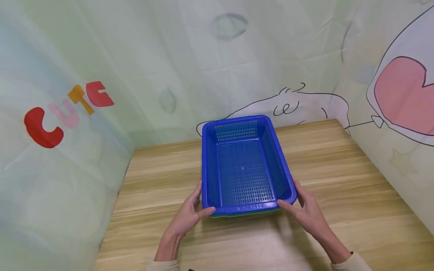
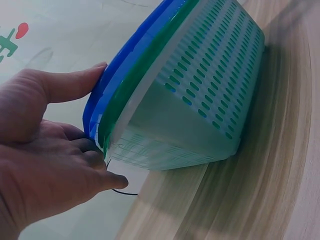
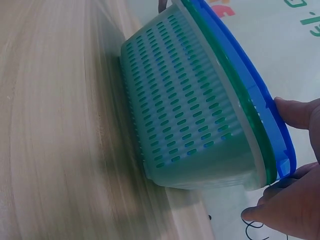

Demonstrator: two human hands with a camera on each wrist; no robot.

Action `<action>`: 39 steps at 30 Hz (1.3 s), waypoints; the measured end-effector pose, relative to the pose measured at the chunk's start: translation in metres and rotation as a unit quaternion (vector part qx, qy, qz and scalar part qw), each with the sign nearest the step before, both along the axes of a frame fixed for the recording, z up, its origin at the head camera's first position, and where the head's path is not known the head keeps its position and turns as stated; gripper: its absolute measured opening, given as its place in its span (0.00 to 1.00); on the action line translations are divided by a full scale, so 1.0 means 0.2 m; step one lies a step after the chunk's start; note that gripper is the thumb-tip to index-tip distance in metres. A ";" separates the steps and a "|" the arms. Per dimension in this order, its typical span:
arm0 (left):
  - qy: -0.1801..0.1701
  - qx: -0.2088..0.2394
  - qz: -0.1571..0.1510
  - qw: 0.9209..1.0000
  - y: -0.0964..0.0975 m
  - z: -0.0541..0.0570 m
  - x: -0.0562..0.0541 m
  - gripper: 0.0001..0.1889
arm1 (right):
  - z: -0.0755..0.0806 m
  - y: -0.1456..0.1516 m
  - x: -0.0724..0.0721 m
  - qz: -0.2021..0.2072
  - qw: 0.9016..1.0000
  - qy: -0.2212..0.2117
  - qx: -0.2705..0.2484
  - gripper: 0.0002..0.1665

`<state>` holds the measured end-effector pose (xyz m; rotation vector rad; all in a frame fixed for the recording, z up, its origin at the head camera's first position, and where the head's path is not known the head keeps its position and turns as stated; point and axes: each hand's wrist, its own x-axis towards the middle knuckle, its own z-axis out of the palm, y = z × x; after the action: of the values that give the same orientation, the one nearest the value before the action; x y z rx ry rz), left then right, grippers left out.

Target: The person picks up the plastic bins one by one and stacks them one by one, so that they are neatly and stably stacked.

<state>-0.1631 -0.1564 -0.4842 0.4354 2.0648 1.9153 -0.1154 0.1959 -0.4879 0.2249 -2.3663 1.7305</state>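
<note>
A blue perforated plastic basket sits on top of a nested stack near the middle of the table. Under its rim come a green basket and a whitish translucent basket, both plain in the wrist views. My left hand grips the blue rim at the near left corner, thumb on top and fingers around the side. At the near right corner my right hand holds the same rim likewise. The blue basket has nothing inside. In the wrist views the whitish basket's base is close over the wood.
The wood-grain table meets a printed cloth backdrop at the back and both sides. Colourful letters mark the left cloth, and a balloon with a pink heart is drawn on the right one.
</note>
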 end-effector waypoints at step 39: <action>-0.044 0.020 0.007 0.999 -0.01 -0.06 0.01 0.50 | -0.07 -0.01 0.00 -0.016 0.999 -0.016 0.024 0.50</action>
<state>-0.1606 -0.1582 -0.4970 0.3408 1.9822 1.9496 -0.1157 0.1930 -0.5012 0.1669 -2.4212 1.6768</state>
